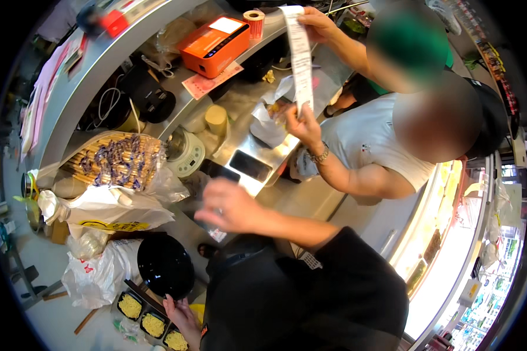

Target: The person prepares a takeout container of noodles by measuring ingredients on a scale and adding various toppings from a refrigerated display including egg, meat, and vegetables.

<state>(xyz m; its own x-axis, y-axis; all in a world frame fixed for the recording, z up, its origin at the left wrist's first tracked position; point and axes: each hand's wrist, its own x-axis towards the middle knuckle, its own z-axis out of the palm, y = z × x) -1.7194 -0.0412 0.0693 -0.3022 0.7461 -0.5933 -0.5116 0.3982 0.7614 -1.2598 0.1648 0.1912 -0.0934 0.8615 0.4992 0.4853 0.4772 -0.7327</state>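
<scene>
My left hand (182,312), at the lower left, grips the rim of a glossy black bowl (166,265). The bowl is tilted, with its dark face towards me. Just beneath that hand are black compartments holding yellow noodles (153,324). My right hand (230,206), blurred and wearing a ring, hangs in mid-air before my body. Its fingers are apart and nothing shows in them. Close beyond it, two dark smartphones (250,165) lie on the metal counter (246,182).
Ahead, a person in a white shirt (364,136) stands by a long printed receipt (299,61) held between two hands. An orange printer (215,46) sits on the shelf above a red banknote (213,81). Bagged, wrapped chopsticks (123,160) and a white plastic bag (103,272) are left.
</scene>
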